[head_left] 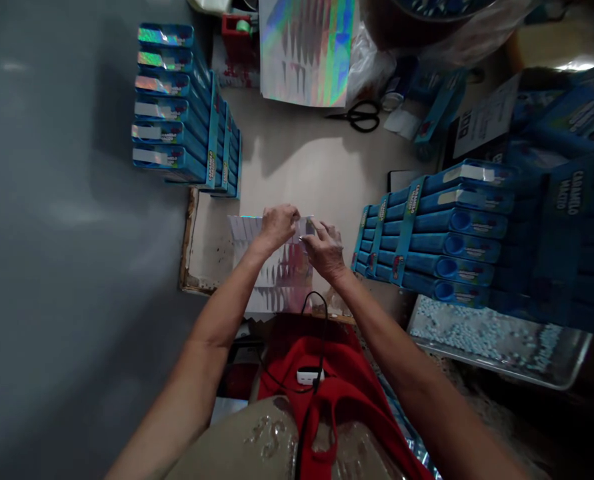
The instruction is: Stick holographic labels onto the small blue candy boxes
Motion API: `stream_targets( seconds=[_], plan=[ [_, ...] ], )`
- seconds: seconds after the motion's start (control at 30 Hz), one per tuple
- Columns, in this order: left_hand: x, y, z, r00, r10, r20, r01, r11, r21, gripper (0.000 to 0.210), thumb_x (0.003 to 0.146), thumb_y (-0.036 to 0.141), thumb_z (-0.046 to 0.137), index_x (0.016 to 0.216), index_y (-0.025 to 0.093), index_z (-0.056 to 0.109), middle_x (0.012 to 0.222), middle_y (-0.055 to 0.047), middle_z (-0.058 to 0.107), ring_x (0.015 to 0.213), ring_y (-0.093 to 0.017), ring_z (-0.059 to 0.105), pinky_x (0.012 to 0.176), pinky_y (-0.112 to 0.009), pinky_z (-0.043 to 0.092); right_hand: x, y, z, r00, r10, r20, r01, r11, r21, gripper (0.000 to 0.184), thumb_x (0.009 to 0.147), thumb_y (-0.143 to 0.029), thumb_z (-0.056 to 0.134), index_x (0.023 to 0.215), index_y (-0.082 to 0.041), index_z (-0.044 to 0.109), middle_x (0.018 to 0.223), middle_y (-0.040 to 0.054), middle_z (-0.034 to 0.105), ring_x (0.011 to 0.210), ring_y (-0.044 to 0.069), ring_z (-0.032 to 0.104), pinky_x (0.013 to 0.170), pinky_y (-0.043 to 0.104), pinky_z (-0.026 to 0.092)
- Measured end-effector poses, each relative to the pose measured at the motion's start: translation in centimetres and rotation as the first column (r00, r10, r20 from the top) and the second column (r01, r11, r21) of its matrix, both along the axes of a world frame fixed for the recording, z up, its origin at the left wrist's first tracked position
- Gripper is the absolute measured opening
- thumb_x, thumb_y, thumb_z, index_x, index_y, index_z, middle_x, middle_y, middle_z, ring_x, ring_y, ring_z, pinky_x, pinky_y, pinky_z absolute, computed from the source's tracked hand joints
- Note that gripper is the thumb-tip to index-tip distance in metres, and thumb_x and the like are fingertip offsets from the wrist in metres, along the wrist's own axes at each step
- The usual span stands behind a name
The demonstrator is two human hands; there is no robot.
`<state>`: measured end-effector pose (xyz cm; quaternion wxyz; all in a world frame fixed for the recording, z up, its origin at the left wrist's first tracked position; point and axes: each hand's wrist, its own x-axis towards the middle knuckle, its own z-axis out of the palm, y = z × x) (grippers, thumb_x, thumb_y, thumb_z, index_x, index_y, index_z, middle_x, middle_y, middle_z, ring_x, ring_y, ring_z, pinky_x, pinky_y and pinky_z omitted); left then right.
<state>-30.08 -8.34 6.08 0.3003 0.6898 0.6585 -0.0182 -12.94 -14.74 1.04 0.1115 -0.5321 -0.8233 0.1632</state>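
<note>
- Left hand (279, 225): fingertips together over the shiny sheet (277, 273), near its top; cannot tell what they pinch.
- Right hand (325, 250): fingers curled beside it; grip unclear.
- Sheet: at table's (297, 160) near edge; likely light, bendy, slick, easily creased; best held by margins.

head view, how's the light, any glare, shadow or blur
Head view: dim overall, brightest on the pale tabletop, which carries soft shadows. Head view, top: rainbow glare on the upper shiny sheet. Head view, right: the far-right blue packs sink into darkness. Head view, centre: fine detail where the left hand and right hand meet the lower sheet is too small to tell.
</note>
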Motion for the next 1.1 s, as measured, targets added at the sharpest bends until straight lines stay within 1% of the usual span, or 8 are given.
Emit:
stream_targets(
  seconds=[0.3,0.53,0.73,0.8,0.87,0.97,1.03,1.1],
  plan=[
    [0.2,0.1,0.2,1.0,0.001,-0.024,-0.001,1.0,-0.009,0.029,0.094,0.016,0.056,0.109,0.018,0.08,0.116,-0.013,0.078,0.112,-0.028,0.07,0.092,-0.037,0.043,-0.6,1.3,0.3,0.996,0.06,0.06,-0.055,0.996,-0.075,0.021,0.103,-0.025,0.059,0.103,-0.02,0.079,0.152,0.0155,0.063,0.133,0.031,0.058,0.109,0.048,0.039],
    [0.1,0.1,-0.1,1.0,0.02,-0.019,-0.02,1.0,-0.023,0.031,0.097,0.019,0.053,0.11,0.019,0.081,0.118,-0.013,0.078,0.112,-0.028,0.071,0.093,-0.038,0.044,-0.5,0.4,1.3,0.999,0.044,0.03,-0.041,0.995,-0.091,0.02,0.103,-0.026,0.059,0.104,-0.023,0.079,0.122,0.0109,0.078,0.113,0.027,0.061,0.102,0.042,0.033],
    [0.4,0.9,-1.6,0.999,0.022,-0.036,-0.021,0.999,0.03,0.033,0.094,0.011,0.052,0.108,0.017,0.081,0.113,-0.016,0.075,0.113,-0.03,0.068,0.102,-0.044,0.042,-0.3,-1.0,4.9,0.992,-0.124,0.003,0.122,0.97,-0.212,0.02,0.1,-0.029,0.062,0.098,-0.023,0.082,0.091,0.0102,0.077,0.088,0.024,0.063,0.085,0.037,0.034],
    [0.4,1.3,-2.4,0.999,0.049,0.012,-0.05,0.996,0.071,0.032,0.096,0.014,0.053,0.112,0.018,0.08,0.117,-0.017,0.074,0.12,-0.031,0.065,0.108,-0.046,0.04,0.1,-1.9,6.8,0.961,-0.255,-0.103,0.215,0.931,-0.296,0.021,0.099,-0.03,0.063,0.101,-0.023,0.082,0.08,0.0061,0.075,0.077,0.021,0.062,0.079,0.034,0.036],
    [0.4,1.4,-2.9,0.984,0.133,0.116,-0.149,0.978,0.145,0.032,0.098,0.021,0.058,0.124,0.019,0.076,0.132,-0.016,0.07,0.13,-0.03,0.059,0.114,-0.045,0.038,0.8,-2.6,9.0,0.875,-0.431,-0.222,0.319,0.856,-0.407,0.025,0.098,-0.039,0.063,0.103,-0.025,0.083,0.067,0.0006,0.067,0.064,0.017,0.056,0.069,0.031,0.036],
    [0.4,0.4,-2.1,0.859,0.328,0.392,-0.407,0.903,0.135,0.037,0.101,0.039,0.061,0.128,0.018,0.074,0.137,-0.016,0.068,0.129,-0.027,0.061,0.111,-0.039,0.045,2.1,-2.9,12.4,0.672,-0.641,-0.37,0.342,0.712,-0.613,0.03,0.09,-0.05,0.07,0.097,-0.023,0.082,0.056,-0.005,0.053,0.054,0.014,0.045,0.058,0.028,0.032],
    [0.5,-1.2,-0.5,0.662,0.451,0.599,-0.498,0.861,-0.098,0.051,0.101,0.061,0.057,0.114,0.016,0.077,0.118,-0.016,0.075,0.112,-0.024,0.07,0.098,-0.036,0.053,2.9,-2.8,14.4,0.545,-0.723,-0.424,0.278,0.633,-0.722,0.029,0.082,-0.049,0.076,0.091,-0.022,0.081,0.057,-0.0056,0.053,0.055,0.013,0.043,0.056,0.026,0.032],
    [0.6,-3.3,1.8,0.429,0.547,0.719,-0.421,0.825,-0.377,0.07,0.092,0.08,0.055,0.105,0.015,0.077,0.104,-0.015,0.078,0.097,-0.023,0.074,0.088,-0.036,0.058,3.4,-2.6,16.1,0.461,-0.769,-0.443,0.231,0.586,-0.776,0.029,0.077,-0.049,0.08,0.089,-0.022,0.08,0.062,-0.0047,0.058,0.057,0.012,0.045,0.056,0.025,0.034]
  ],
)
